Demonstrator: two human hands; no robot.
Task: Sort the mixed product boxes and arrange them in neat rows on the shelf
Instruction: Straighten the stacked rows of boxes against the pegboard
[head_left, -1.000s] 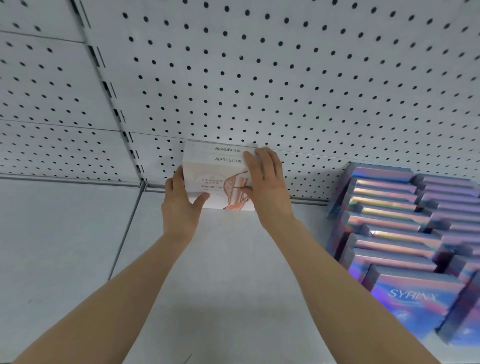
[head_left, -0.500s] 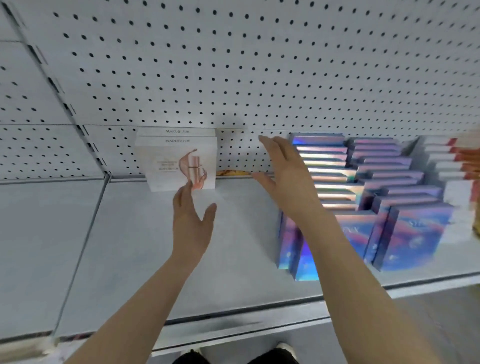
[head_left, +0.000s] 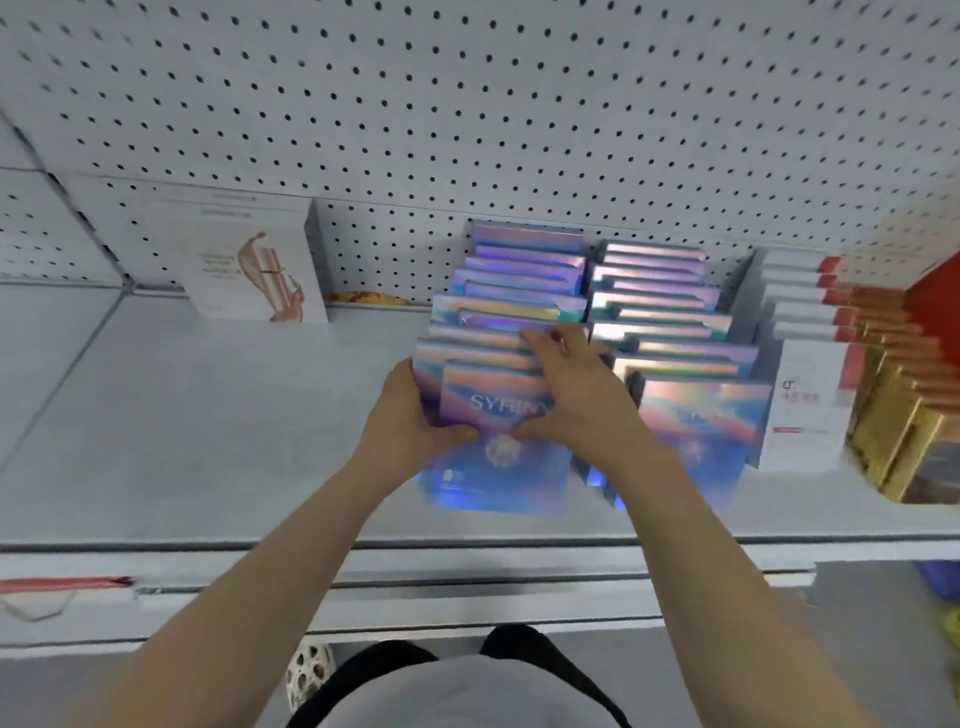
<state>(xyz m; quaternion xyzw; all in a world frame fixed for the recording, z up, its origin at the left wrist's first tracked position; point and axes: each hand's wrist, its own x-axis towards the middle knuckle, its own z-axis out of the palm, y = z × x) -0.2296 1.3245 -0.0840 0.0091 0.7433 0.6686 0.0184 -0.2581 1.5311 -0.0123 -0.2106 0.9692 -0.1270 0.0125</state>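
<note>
Both hands are on the front iridescent SYRINX box (head_left: 498, 431), the nearest one in the left row of holographic boxes (head_left: 511, 291), sitting a bit right of center on the white shelf (head_left: 208, 415). The left hand (head_left: 402, 415) wraps the box's left edge: thumb tip lies across the front face at about 9 o'clock from the round emblem, and the rest of the fingers go around behind the edge where I can't see them. The right hand (head_left: 571, 395) comes over the top right corner, fingers (head_left: 545, 340) curled over the top edge and onto the boxes behind, thumb pressed on the front face just right of the emblem. So the box is pinched between the two thumbs in front and the fingers around its sides and top, both hands grasping it. It's blurry, so I can't tell if it's lifted off the shelf or still resting on it.

A second row of the same holographic boxes (head_left: 670, 322) stands just beside it at 3 o'clock. Further right there's a row of white boxes with red edges (head_left: 805, 405), then gold boxes (head_left: 904, 415) at the far right. At about 10 o'clock from the hands, well apart, the white box with the pinkish figure (head_left: 249, 270) stands upright against the pegboard back wall (head_left: 467, 104).
</note>
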